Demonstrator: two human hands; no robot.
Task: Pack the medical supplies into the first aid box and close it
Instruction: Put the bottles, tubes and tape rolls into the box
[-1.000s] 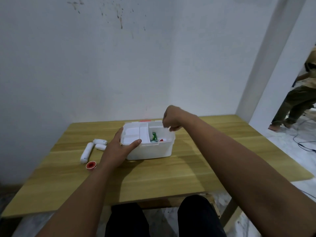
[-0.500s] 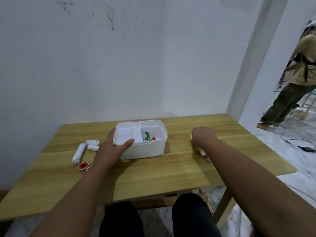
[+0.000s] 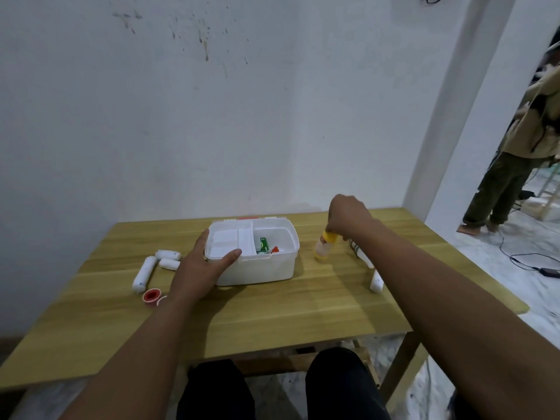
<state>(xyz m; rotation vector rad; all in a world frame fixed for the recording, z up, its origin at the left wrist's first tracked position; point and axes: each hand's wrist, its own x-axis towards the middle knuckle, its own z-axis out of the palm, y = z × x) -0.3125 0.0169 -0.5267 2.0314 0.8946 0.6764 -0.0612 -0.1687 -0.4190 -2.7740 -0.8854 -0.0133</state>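
The white first aid box (image 3: 257,268) stands open at the table's middle, with a white divider tray and a green packet (image 3: 264,244) inside. My left hand (image 3: 201,268) grips the box's front left corner, thumb on the rim. To the right of the box my right hand (image 3: 348,216) holds a small bottle with a yellow cap (image 3: 325,244) by its top, just above the table. Three white bandage rolls (image 3: 145,269) and a red-cored tape roll (image 3: 151,296) lie left of the box. More white items (image 3: 376,281) lie under my right forearm, partly hidden.
The wooden table (image 3: 272,310) stands against a white wall. Another person (image 3: 515,159) stands in the doorway at the far right, with cables on the floor there. My knees show below the table's front edge.
My right hand left the box, went right to the table, closed on the yellow-capped bottle and has lifted it. My left hand has stayed on the box.
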